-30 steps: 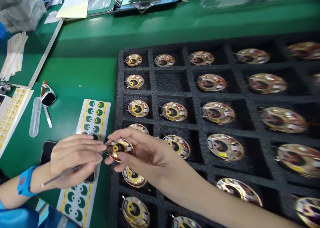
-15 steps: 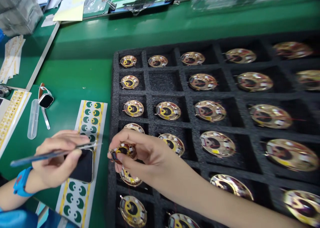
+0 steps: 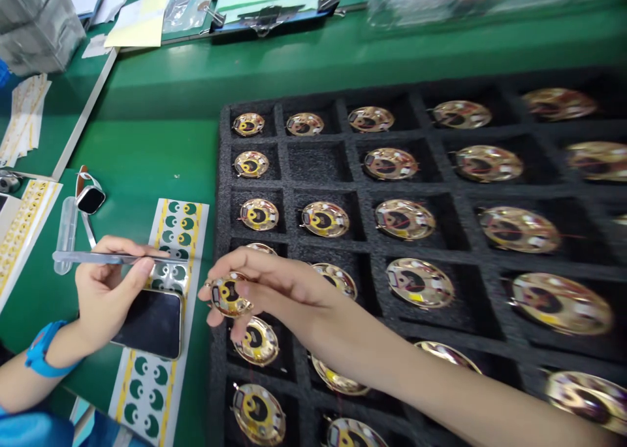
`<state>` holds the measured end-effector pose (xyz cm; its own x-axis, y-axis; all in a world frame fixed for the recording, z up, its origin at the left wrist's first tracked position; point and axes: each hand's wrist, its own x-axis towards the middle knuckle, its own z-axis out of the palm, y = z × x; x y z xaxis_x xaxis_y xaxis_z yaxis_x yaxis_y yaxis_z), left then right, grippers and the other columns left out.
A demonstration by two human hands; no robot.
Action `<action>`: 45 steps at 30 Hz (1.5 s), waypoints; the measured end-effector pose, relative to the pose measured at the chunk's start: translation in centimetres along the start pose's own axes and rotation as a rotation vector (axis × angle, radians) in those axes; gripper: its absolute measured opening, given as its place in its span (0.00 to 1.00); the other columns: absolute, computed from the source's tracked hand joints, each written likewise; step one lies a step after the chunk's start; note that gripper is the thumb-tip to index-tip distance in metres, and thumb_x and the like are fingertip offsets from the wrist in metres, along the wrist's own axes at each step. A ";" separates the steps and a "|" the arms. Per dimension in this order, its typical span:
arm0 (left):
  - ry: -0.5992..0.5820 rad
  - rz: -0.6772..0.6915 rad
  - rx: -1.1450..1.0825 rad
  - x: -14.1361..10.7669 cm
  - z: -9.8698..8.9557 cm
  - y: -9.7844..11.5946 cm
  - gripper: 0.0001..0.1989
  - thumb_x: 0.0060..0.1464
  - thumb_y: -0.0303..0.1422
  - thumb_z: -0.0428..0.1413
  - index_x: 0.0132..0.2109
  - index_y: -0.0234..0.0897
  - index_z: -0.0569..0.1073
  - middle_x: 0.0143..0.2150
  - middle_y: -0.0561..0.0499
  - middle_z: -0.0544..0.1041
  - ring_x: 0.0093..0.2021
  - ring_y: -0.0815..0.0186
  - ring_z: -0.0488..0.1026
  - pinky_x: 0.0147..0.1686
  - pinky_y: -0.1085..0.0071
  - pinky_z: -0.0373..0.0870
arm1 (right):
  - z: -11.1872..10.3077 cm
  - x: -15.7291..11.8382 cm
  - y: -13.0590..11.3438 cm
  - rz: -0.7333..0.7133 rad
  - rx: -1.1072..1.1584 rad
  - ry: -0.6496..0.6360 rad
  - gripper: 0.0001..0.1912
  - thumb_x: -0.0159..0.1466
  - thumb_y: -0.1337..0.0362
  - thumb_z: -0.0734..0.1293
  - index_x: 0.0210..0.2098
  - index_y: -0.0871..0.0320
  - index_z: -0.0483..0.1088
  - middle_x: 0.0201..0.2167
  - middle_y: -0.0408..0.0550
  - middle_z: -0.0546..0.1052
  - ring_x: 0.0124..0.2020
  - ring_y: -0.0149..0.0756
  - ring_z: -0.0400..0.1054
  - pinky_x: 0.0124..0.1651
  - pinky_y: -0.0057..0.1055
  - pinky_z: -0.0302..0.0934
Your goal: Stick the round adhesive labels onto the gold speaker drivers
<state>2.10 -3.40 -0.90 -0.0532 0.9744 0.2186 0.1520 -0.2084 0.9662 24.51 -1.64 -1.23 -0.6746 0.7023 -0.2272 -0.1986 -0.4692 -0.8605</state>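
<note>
My left hand (image 3: 108, 290), with a blue wristband, is closed on tweezers (image 3: 93, 258) held nearly level, tips toward the right. Below it, a dark-screened phone (image 3: 151, 323) lies across a white sticker sheet (image 3: 147, 388) with yellow edges and crescent-shaped cutouts. Between the fingers and thumb of my right hand (image 3: 259, 287) is a round gold part (image 3: 226, 295) with a dark centre and small components on it. This hand is over the left edge of a black foam tray (image 3: 223, 238), whose compartments hold several similar gold parts. The tweezer tips appear close to the held part, but apart.
A smartwatch (image 3: 91, 200) and a clear plastic case (image 3: 67, 231) lie at left on the green table. More sticker strips (image 3: 24, 244) lie at the far left. Along the back are a clipboard (image 3: 274, 19), a yellow paper (image 3: 140, 22) and clear plastic bags (image 3: 421, 6).
My left hand has moved up slightly, bringing the tweezers closer to level. My right hand has shifted slightly left and turned the gold part so its face shows more.
</note>
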 end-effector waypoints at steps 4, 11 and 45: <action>0.001 0.002 -0.007 0.1 0.0 0.0 0.05 0.56 0.26 0.62 0.38 0.41 0.75 0.36 0.55 0.84 0.38 0.67 0.82 0.42 0.71 0.79 | -0.2 0.2 -0.1 0.019 0.033 -0.026 0.06 0.67 0.66 0.62 0.42 0.55 0.68 0.38 0.45 0.76 0.36 0.29 0.75 0.34 0.25 0.73; 0.000 -0.027 -0.019 0.2 0.1 0.1 0.04 0.56 0.27 0.62 0.38 0.40 0.74 0.35 0.54 0.84 0.38 0.65 0.83 0.42 0.70 0.79 | 0.0 0.2 -0.3 0.040 0.065 -0.022 0.05 0.62 0.70 0.65 0.38 0.56 0.66 0.33 0.42 0.75 0.31 0.26 0.74 0.32 0.23 0.72; -0.009 -0.033 0.179 2.2 -0.7 -1.3 0.05 0.51 0.33 0.61 0.30 0.37 0.76 0.28 0.51 0.79 0.31 0.64 0.78 0.33 0.71 0.75 | -13.5 8.3 -8.4 -0.100 -1.240 0.802 0.16 0.68 0.60 0.66 0.54 0.59 0.69 0.54 0.54 0.72 0.49 0.42 0.70 0.50 0.45 0.68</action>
<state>1.10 -1.03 -1.63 -0.0519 0.9814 0.1850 0.3239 -0.1587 0.9327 30.19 15.33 -2.00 -0.0498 0.9984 0.0252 0.7788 0.0546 -0.6249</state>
